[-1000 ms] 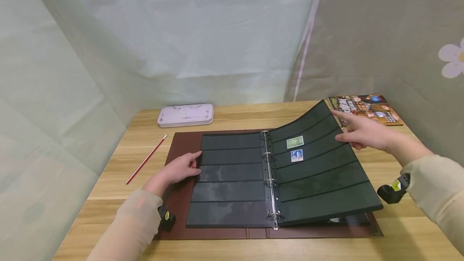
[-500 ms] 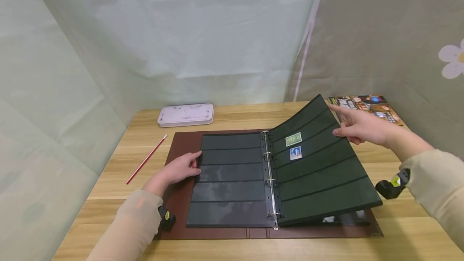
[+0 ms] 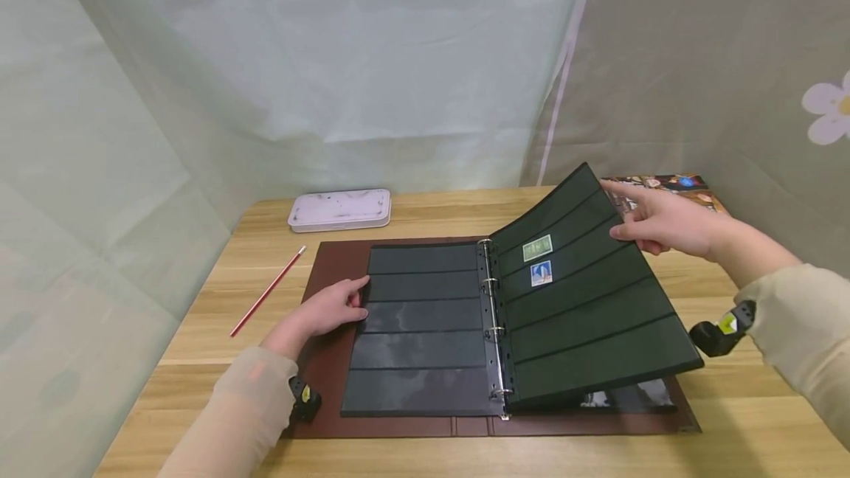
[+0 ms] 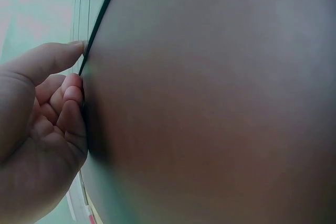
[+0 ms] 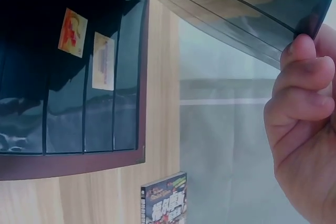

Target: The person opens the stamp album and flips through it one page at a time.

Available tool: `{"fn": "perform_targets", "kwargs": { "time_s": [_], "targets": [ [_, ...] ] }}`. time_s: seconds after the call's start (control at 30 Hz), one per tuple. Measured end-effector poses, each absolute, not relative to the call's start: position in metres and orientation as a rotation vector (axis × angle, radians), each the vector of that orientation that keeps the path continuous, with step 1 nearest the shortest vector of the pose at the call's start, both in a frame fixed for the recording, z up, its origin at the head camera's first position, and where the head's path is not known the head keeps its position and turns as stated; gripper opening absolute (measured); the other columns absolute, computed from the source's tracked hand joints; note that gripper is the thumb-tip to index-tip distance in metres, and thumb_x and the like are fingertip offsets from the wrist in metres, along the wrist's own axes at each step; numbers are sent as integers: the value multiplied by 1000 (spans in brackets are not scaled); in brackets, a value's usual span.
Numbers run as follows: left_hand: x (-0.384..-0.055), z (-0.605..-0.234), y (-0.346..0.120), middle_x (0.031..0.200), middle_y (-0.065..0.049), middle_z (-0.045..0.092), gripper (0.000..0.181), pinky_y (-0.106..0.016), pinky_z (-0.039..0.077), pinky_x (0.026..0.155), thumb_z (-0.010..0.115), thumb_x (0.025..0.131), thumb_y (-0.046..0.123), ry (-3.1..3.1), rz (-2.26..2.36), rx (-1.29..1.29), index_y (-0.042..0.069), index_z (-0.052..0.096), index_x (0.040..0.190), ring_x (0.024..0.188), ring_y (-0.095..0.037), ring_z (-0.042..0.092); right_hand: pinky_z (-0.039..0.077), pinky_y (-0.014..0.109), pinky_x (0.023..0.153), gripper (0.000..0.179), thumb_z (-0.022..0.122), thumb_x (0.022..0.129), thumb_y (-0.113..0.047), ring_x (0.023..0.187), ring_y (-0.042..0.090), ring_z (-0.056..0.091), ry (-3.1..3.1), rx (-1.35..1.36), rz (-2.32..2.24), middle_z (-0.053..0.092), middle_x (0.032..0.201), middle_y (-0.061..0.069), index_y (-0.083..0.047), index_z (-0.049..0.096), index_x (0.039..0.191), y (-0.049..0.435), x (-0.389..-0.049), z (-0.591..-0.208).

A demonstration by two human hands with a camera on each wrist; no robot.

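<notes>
Black page (image 3: 578,301) slants leftward from the pinching right hand (image 3: 667,221).

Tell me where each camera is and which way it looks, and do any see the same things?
Head: worn on the head, looking forward and down at the open binder; left hand, right hand and sleeves show.
Left wrist: worn there, facing a dark page edge; part of the left hand shows.
Right wrist: worn there, looking beneath the lifted page at an orange stamp and paler stamp; part of the right hand shows.
Shared: head and right wrist both see the lifted page and book.
</notes>
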State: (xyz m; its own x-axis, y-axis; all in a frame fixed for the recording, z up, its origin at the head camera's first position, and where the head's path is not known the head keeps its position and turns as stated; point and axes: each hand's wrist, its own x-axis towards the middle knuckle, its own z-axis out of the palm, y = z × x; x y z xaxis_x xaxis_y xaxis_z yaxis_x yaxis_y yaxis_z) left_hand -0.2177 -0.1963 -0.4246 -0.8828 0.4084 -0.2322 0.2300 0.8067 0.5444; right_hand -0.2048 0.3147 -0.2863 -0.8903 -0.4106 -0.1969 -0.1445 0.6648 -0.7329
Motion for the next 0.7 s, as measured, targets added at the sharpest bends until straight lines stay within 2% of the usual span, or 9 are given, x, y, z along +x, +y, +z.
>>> {"fn": "perform_targets", "kwargs": {
  "time_s": [0.33,0.7],
  "targets": [
    [-219,-427,-197,78,-4,45,67,-32,36,62,66,86,13,2641,762,515,-4,33,142,67,-17,43,35,33,45,81,60,93,-24,44,14,38,2550,-456,-1012,40,52,2,-17,6,152,306,-206,-273],
    [-218,-426,-195,78,-3,46,67,-31,36,63,66,87,15,2643,745,521,-4,33,142,68,-16,43,38,34,47,79,61,92,-23,45,17,39,2537,-423,-1078,42,55,5,-22,9,152,293,-205,-262]
  ]
}}
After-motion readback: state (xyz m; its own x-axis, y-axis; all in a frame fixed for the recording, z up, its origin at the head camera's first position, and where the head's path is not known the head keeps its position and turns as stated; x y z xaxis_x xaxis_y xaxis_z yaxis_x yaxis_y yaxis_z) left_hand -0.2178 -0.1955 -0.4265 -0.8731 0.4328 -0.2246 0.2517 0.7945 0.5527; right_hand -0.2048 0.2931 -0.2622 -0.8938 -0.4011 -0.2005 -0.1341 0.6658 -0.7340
